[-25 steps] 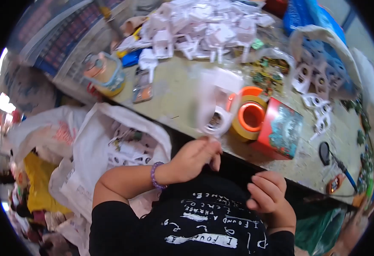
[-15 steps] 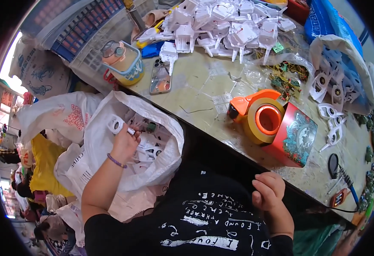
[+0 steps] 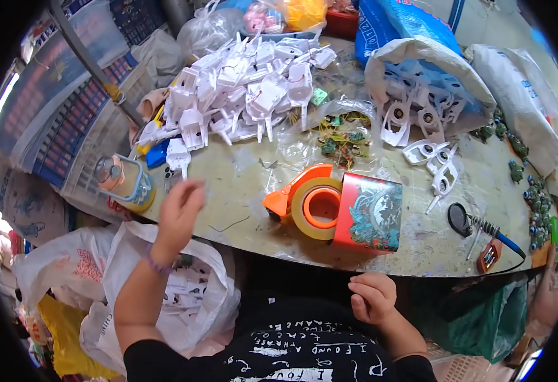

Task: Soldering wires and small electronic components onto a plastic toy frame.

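My left hand (image 3: 182,213) is over the table's front left edge, slightly blurred, with loosely stretched fingers and nothing visible in them. Just beyond its fingertips lies a single white plastic part (image 3: 178,156) with a narrow stem, at the near edge of a large pile of white plastic parts (image 3: 253,83). Below my left wrist gapes a white woven sack (image 3: 221,299) with several white plastic pieces (image 3: 186,290) inside. My right hand (image 3: 374,296) hovers in front of my shirt near the table edge, fingers curled in, holding nothing that shows.
An orange tape dispenser (image 3: 301,204) and a red patterned box (image 3: 371,213) stand mid-table. Behind them lie wired green circuit boards (image 3: 346,137). Right are an open sack of white frames (image 3: 429,95), a soldering iron (image 3: 508,245) and its coiled holder. A drink bottle (image 3: 126,181) stands left.
My left hand has left the sack and risen toward the table, and the white piece it held is no longer in it. The view has turned to the right; my right hand stays curled.
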### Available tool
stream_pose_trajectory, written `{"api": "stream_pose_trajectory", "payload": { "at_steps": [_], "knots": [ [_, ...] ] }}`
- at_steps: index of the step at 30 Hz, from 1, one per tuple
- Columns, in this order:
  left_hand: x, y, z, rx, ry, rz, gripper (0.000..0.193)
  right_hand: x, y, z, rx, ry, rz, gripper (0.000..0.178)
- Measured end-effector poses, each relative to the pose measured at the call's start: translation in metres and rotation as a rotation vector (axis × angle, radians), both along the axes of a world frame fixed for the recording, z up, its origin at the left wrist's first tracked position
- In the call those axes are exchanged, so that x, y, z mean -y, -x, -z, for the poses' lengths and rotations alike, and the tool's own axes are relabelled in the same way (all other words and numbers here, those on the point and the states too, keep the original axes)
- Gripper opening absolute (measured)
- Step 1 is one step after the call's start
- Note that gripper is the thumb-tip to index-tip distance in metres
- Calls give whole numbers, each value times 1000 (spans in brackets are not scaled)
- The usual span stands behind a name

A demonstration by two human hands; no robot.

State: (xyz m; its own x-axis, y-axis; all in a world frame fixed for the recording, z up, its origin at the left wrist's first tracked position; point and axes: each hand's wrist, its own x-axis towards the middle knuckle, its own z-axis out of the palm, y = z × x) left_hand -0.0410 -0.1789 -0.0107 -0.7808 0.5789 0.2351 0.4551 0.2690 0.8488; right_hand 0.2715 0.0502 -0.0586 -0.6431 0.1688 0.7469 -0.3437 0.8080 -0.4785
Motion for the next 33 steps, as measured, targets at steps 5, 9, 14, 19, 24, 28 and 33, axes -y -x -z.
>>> {"api": "stream_pose_trajectory", "payload": {
  "at_steps": [5,9,14,19,24,28,33],
  "knots": [
    [-94,84,28,-933,433,5,40,-3,-8,-2,-6,25,70,16],
    [-94,124,33,-1061,503,197,21,-2,-7,2,12,60,74,15],
    [-71,90,-19,-946,338,221,15,-4,-8,8,27,105,86,14],
    [-52,35,-51,-536,-20,70,11,-4,-6,8,29,118,79,14],
    [-65,-64,-57,-1010,-189,576,19,-2,-4,3,30,113,76,14],
    [-89,-88,4,-1079,-341,785,33,1,-5,-1,7,108,49,16],
    [-98,-92,19,-1014,-337,811,40,-2,-11,6,18,130,97,15]
  ]
}}
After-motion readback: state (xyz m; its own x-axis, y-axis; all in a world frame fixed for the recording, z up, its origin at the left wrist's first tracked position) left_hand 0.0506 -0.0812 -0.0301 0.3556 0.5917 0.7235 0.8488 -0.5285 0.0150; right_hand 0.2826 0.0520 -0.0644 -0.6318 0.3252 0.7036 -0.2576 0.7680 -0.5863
